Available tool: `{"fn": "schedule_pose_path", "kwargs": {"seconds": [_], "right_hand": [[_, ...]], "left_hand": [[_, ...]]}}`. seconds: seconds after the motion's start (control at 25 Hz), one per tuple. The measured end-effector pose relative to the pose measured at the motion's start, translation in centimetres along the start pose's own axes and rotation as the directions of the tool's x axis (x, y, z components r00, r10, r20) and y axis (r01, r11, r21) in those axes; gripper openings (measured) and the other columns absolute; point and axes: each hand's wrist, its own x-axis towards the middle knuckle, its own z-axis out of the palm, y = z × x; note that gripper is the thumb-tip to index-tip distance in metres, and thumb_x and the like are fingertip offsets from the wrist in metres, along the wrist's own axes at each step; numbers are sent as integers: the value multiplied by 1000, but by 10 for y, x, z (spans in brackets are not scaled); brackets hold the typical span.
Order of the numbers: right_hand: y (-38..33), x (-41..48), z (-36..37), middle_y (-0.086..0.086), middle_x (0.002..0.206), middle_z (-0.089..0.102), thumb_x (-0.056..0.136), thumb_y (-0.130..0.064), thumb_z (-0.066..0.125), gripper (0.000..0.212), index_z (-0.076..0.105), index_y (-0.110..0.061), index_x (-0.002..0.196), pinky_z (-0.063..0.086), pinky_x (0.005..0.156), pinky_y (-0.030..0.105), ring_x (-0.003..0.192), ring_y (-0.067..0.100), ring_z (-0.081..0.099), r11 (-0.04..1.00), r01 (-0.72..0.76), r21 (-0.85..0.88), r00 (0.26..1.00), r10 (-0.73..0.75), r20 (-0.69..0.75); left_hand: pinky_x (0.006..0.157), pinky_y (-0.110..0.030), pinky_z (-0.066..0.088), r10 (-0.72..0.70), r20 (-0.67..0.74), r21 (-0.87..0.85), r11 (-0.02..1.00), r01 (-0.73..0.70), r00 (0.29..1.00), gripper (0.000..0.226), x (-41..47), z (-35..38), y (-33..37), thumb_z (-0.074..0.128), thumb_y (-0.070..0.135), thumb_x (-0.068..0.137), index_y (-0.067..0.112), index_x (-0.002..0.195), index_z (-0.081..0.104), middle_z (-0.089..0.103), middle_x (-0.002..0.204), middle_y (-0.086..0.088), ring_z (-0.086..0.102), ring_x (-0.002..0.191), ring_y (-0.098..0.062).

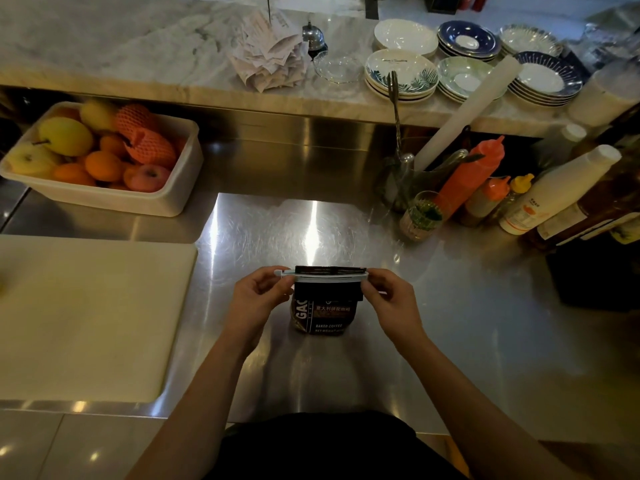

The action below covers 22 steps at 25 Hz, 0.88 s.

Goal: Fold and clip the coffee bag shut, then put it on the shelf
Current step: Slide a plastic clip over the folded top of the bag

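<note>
Left hand (258, 292) pinches the clip's left end, right hand (388, 292) pinches its right end; both sit equally close. One white clip (329, 278) runs left-right across the folded top of one coffee bag (323, 311), upright on the steel counter (311, 230), near centre. Shelf likely the far marble ledge (138, 46).

Coffee bag (320, 315) between hands: dark brown-black, white lettering. Clip (329, 278) across its top: pale white-grey. Cutting board (86, 317) left of left hand (256, 299): cream. Tub (104, 199) beyond, far left: off-white, holds orange, yellow, red fruit. Squeeze bottle (467, 174) beyond right hand (391, 301): orange-red. Plates (401, 72) further back: white with blue-green leaf pattern; others navy-rimmed. Counter (311, 230): brushed silver steel.
</note>
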Motion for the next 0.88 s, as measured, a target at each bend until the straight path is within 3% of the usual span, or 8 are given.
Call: {"fn": "schedule_pose_path", "kwargs": {"seconds": [0.24, 0.48, 0.6, 0.88], "right_hand": [[-6, -2, 9, 3, 102, 74, 95, -17, 58, 19, 70, -17, 110, 55, 68, 20, 90, 15, 70, 991, -56, 118, 997, 63, -51], [-14, -21, 16, 6, 103, 74, 93, -11, 59, 21, 69, -15, 111, 58, 72, 23, 90, 13, 71, 959, -126, 253, 966, 176, -188], [-12, -40, 18, 11, 103, 74, 93, -7, 59, 21, 70, -9, 111, 58, 76, 26, 93, 17, 71, 944, -100, 316, 937, 196, -289], [-23, -99, -19, 1, 100, 74, 91, -8, 60, 20, 70, -11, 107, 59, 87, 29, 96, 13, 70, 911, 58, 408, 815, 193, -547]], "left_hand": [[70, -20, 55, -55, 48, -132, 989, 61, 997, 18, 5, 3, 2, 61, 9, 91, 1, 105, 69, 74, 88, -8, 69, 77, -13], [81, -30, 58, -68, 103, -62, 995, 74, 992, 17, 13, -2, 0, 64, 16, 89, 8, 102, 71, 74, 95, -11, 69, 87, -21], [87, -32, 58, -61, 180, -37, 997, 68, 982, 18, 13, 5, 8, 63, 15, 88, 7, 103, 71, 74, 97, -9, 70, 91, -18], [88, -35, 57, 30, 393, 62, 996, -60, 919, 16, -17, 58, 36, 63, 20, 89, 13, 100, 72, 74, 98, -3, 69, 101, -23]]}}
